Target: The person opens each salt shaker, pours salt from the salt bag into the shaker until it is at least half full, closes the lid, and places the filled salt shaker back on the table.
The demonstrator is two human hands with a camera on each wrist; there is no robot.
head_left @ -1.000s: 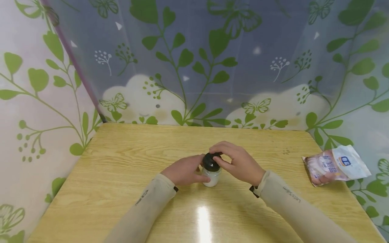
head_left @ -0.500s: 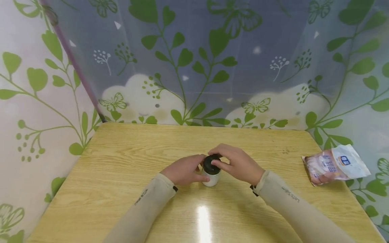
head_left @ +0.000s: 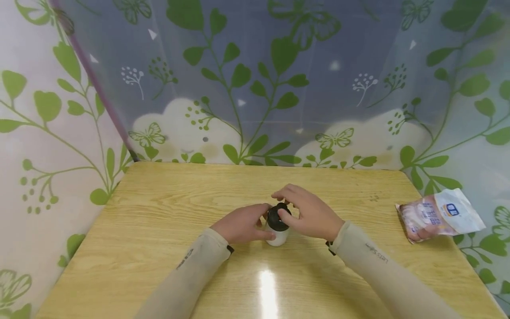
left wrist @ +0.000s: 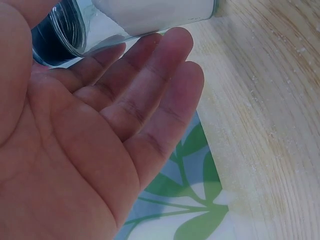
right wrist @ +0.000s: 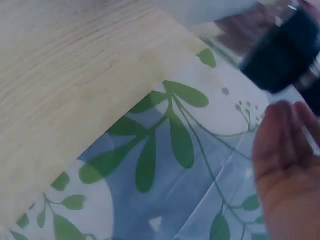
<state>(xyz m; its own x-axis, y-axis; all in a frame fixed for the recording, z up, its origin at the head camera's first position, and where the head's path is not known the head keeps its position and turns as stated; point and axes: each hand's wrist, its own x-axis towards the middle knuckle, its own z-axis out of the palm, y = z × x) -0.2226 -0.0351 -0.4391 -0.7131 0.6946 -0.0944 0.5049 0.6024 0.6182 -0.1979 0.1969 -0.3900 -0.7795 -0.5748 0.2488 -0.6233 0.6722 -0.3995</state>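
Note:
A small clear glass jar [head_left: 280,238] with white contents stands upright on the table, topped by a black lid [head_left: 275,220]. My left hand [head_left: 244,224] holds the jar from the left, thumb on the near side and fingers behind it. The left wrist view shows those fingers along the glass jar [left wrist: 165,14], with white material inside. My right hand [head_left: 312,213] is over the lid, its thumb at the lid's top and its other fingers raised behind. In the blurred right wrist view, a gap shows between the dark lid [right wrist: 280,55] and the fingertips [right wrist: 280,112].
A pink and white plastic packet [head_left: 434,217] lies at the right edge of the wooden table [head_left: 167,199]. Tiny pale grains [left wrist: 300,50] are scattered on the tabletop in the left wrist view. Leaf-patterned curtains [head_left: 255,88] enclose the back and sides.
The right hand's fingers have lifted off the back of the lid and spread, while its thumb stays near the top. The lid has turned slightly. The left hand keeps its hold on the jar.

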